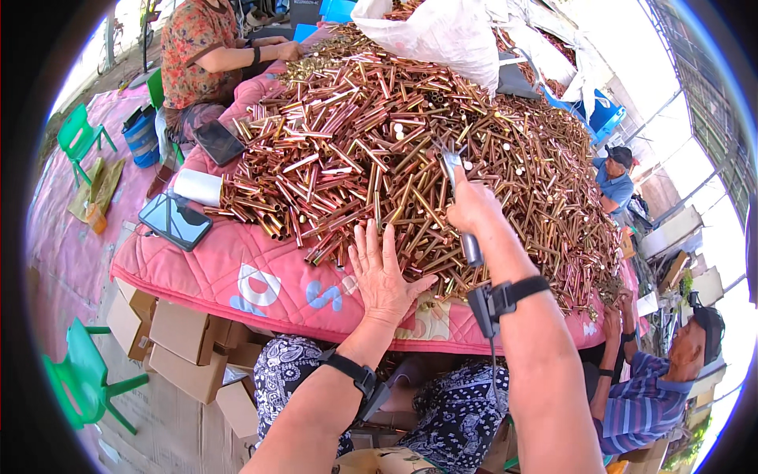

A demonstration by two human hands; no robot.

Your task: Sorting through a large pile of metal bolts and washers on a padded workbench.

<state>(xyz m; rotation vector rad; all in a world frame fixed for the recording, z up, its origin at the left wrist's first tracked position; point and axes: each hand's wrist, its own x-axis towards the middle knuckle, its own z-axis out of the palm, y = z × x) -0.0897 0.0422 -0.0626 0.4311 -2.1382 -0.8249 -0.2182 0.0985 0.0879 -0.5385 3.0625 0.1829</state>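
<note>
A large heap of copper-coloured metal tubes (347, 146) covers a pink quilted cloth (189, 265) in front of me. My left hand (382, 272) lies with fingers spread at the heap's near edge, its fingertips touching the tubes. My right hand (476, 209) is closed around a short hand tool (472, 250) with a dark grey handle. The tool's pale metal head points away from me into the heap, and its tip looks pronged among the tubes. Each of my wrists wears a black strap with a small device.
Two phones (175, 221) and a white cylinder (199, 187) lie at the left edge. A white sack (430, 39) rests on the far heap. People sit far left, far right and near right. Cardboard boxes (185, 347) and green chairs (87, 379) stand below, left.
</note>
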